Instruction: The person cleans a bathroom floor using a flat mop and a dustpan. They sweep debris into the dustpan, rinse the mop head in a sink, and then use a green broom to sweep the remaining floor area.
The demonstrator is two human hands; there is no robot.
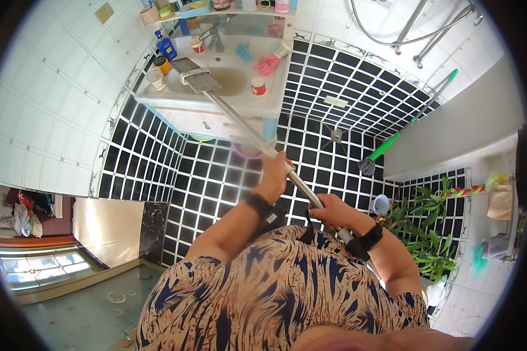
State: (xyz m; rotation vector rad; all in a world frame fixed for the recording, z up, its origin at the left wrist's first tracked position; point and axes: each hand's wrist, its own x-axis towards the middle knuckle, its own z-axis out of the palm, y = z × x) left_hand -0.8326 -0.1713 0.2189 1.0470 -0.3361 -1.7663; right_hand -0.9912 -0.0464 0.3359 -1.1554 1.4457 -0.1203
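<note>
Both my hands grip the metal pole (305, 186) of a flat mop, which runs slanting from my body up to the sink. My left hand (274, 169) is closed around the pole near its middle, at the pale joint. Lower down, close to my belly, my right hand (329, 210) holds the same pole. The grey mop head (203, 81) is over the white washbasin (180, 98), which has cloudy water in its bowl. Whether the head touches the basin, I cannot tell. A pink cloth (266, 65), a red and white cup (258, 86) and a blue pump bottle (165, 46) stand or lie around the bowl.
A green-handled mop (385, 147) leans against a grey partition (461, 118) on the right. Potted green plants (430, 250) and a light blue container (380, 204) stand at the lower right. A pink basin (246, 150) is under the sink cabinet. A floor drain (336, 135) lies in the black tiles.
</note>
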